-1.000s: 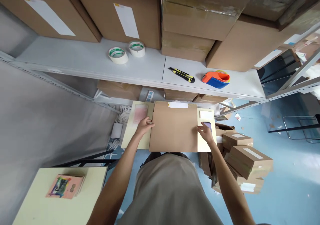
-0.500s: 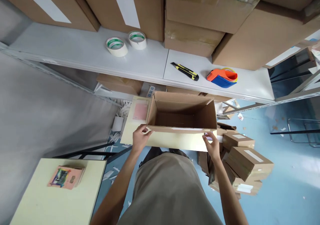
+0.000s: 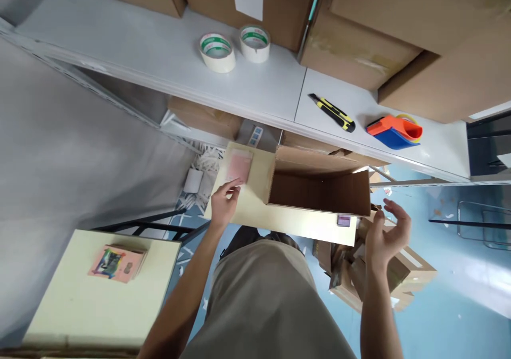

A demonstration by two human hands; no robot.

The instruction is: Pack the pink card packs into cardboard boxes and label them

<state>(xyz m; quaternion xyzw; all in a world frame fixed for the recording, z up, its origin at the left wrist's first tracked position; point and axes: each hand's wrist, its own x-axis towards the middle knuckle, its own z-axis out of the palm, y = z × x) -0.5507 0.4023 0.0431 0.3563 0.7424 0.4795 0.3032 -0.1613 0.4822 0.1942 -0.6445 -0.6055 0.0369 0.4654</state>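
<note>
An open-topped cardboard box (image 3: 319, 195) stands on the pale yellow table (image 3: 255, 210) beneath the shelf. My left hand (image 3: 224, 203) is to the left of the box, fingers reaching towards a pink sheet-like packet (image 3: 239, 166) on the table. Its fingertips are at the packet's near edge; whether they touch is unclear. Thumb and fingers are slightly apart, with nothing seen between them. Past the box's right end, my right hand (image 3: 385, 236) is raised, empty, with thumb and fingers spread. A small purple-and-white item (image 3: 344, 220) lies at the table's front right.
On the grey shelf (image 3: 159, 61) are two tape rolls (image 3: 217, 56), a box cutter (image 3: 333, 113) and an orange-and-blue tape dispenser (image 3: 395, 131), before large cartons (image 3: 359, 50). A side table (image 3: 80, 290) holds pink booklets (image 3: 117, 263). Cartons (image 3: 411, 268) are piled on the floor at right.
Both hands have left the box's near edge. My left hand is now by the pink packet; my right hand has moved right and opened. The view has shifted.
</note>
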